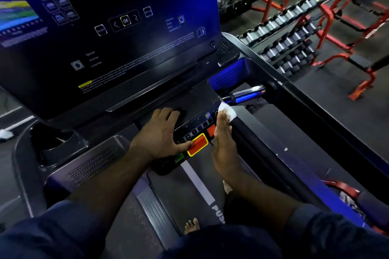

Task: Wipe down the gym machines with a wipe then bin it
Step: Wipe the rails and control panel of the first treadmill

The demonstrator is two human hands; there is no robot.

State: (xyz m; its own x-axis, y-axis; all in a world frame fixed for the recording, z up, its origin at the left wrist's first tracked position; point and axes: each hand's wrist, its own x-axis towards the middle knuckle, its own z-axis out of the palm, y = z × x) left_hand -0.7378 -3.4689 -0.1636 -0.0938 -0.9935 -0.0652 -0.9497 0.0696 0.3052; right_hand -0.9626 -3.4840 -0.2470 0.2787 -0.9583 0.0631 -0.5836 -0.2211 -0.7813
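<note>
I stand on a treadmill with a big dark console screen (117,27) and a button panel (195,136) below it. My left hand (160,132) rests on the panel's left part, fingers curved over its top edge, thumb by the red stop button (197,144). My right hand (223,141) is edge-on with straight fingers, pressing a white wipe (228,111) against the panel's right end, near the chrome handlebar (246,93).
A cup holder (56,143) and speaker grille (94,164) lie left of the panel. The treadmill belt (189,191) runs below, with my bare foot on it. Dumbbell racks (284,33) and red frames (345,27) stand at the right. A white scrap (5,134) lies far left.
</note>
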